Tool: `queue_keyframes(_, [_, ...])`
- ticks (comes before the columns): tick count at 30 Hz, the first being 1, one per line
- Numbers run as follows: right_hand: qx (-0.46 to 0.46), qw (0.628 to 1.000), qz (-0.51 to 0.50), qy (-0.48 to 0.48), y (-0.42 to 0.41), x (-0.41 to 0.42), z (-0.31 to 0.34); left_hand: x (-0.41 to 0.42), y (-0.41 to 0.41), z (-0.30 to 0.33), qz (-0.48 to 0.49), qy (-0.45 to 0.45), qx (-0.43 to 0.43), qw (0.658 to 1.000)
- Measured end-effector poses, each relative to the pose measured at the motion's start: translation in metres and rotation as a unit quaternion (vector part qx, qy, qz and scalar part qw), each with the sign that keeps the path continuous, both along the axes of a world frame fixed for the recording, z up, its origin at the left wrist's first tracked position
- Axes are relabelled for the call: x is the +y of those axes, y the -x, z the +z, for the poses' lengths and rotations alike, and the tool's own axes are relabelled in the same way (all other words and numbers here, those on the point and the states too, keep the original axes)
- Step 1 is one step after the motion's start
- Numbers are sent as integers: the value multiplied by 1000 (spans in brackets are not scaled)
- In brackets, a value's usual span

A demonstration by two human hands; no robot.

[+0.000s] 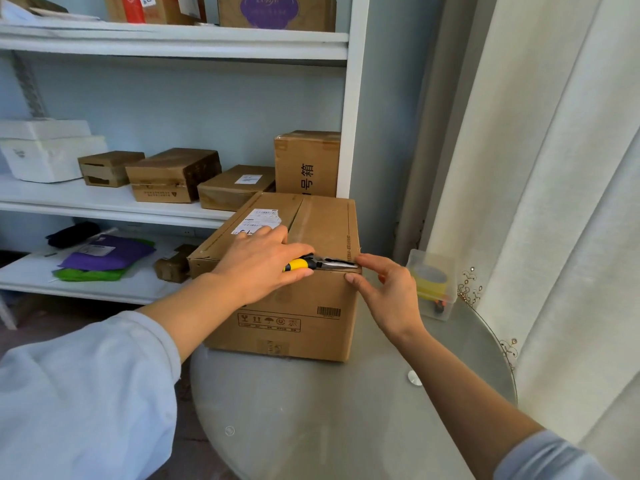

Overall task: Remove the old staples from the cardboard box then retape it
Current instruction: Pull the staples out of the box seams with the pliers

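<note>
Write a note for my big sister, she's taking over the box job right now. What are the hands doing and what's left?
Left hand: grips the yellow-handled pliers, nose laid along the near top edge of the cardboard box.
Right hand: fingers pinch the box's near right top corner, steadying it.
The box sits on the round glass table, flaps down.
Tape roll waits in a clear tub right of the box.
Done: hard to tell; no staples can be made out.
Left: finish pulling staples, then retape.
</note>
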State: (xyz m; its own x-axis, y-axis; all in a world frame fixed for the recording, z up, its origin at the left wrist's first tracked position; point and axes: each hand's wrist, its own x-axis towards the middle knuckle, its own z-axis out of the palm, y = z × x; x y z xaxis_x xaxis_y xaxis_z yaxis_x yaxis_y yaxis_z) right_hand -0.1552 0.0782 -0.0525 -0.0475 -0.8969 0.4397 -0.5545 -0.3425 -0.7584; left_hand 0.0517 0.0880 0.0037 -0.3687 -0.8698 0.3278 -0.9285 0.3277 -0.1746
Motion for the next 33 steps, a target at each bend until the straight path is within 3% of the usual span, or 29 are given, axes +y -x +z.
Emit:
queue_keyframes(16, [-15,999,-5,-51,0,2,9,0,-2,-2,8,-9,23,1000])
queue_keyframes(33, [-26,999,-8,-41,-2,3,9,3,1,0,12,-10,16,1000])
